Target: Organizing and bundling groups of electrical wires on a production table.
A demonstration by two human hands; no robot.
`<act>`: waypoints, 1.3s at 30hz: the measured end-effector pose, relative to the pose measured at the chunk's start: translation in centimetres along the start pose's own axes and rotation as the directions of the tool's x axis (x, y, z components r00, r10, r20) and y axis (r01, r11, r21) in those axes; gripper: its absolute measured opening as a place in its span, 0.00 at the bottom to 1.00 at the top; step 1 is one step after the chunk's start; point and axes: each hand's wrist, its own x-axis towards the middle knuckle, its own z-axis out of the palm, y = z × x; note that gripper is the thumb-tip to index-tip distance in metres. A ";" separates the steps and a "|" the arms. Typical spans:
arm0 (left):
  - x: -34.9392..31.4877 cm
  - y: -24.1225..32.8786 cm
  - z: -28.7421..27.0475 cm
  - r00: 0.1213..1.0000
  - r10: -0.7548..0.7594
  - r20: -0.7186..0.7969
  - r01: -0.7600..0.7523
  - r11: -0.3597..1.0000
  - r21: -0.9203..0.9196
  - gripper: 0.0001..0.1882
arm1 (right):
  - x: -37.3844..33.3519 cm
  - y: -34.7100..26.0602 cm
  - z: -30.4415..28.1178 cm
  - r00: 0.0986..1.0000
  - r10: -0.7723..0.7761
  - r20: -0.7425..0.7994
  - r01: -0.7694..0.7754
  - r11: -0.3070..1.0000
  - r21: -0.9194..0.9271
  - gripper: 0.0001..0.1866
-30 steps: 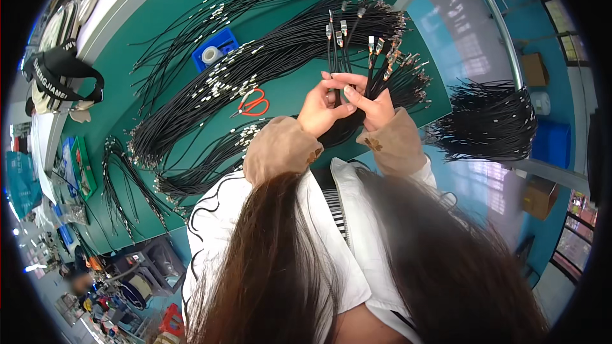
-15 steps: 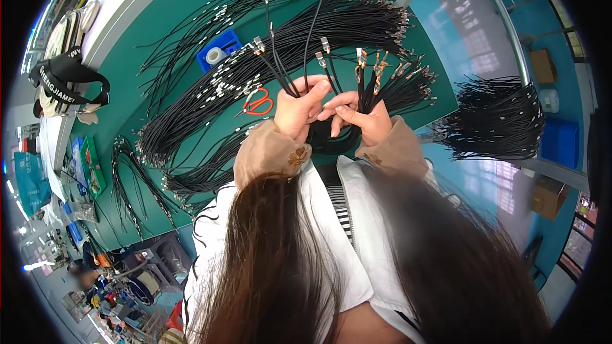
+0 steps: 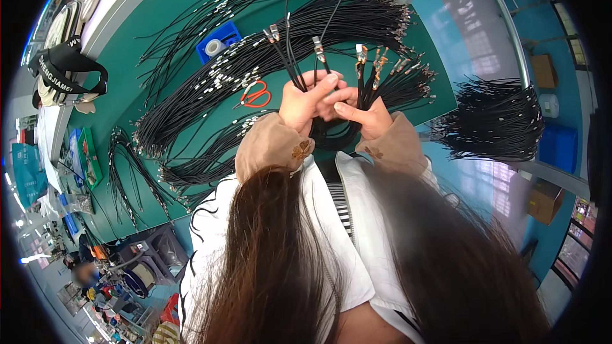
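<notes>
My left hand (image 3: 301, 103) is closed around several black cables (image 3: 293, 67), whose silvery connector ends fan out above the thumb. Beside it, my right hand (image 3: 370, 116) grips a bundle of black cables (image 3: 361, 83) topped with white and copper-coloured terminals. The fingertips of both hands meet or nearly meet in the middle. Two upright cable ends with metal connectors (image 3: 318, 46) rise from between the hands; which fingers hold them is hidden. Below the hands, the cables loop in a dark coil (image 3: 335, 139).
A thick pile of black cables (image 3: 319, 22) spans the green table (image 3: 178, 0). Orange-handled snips (image 3: 256, 97) and a blue tray (image 3: 207, 48) with a white roll lie to the left. More cables (image 3: 497, 118) hang over a rail at right. A green bin (image 3: 91, 159) stands at far left.
The two connector ends between my hands have moved left and drawn together. Cables in my left hand have shifted and lean differently. My right hand has barely moved.
</notes>
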 end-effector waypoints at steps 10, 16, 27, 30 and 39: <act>1.1 0.1 -2.2 0.973 0.172 -0.152 -0.187 0.979 -0.084 0.09 | -0.1 2.0 -0.4 0.907 -0.286 -0.310 0.352 0.918 0.182 0.14; 0.1 -0.3 -1.8 0.973 0.228 -0.039 -0.231 0.969 -0.085 0.07 | 0.6 1.7 0.8 0.876 -0.262 -0.404 0.371 0.902 0.220 0.12; -1.1 -0.6 -1.1 0.989 0.110 -0.100 -0.095 0.985 0.145 0.11 | 0.7 1.4 2.7 0.843 -0.153 -0.516 0.141 0.988 -0.063 0.08; -1.0 -0.4 -1.5 0.987 0.117 -0.112 -0.101 0.985 0.138 0.10 | 0.8 1.3 3.1 0.842 -0.107 -0.529 0.108 0.994 -0.030 0.08; -0.5 -0.5 -1.7 0.994 0.074 -0.083 -0.072 0.997 0.030 0.08 | 1.2 0.9 3.2 0.834 0.026 -0.551 0.012 0.998 0.065 0.07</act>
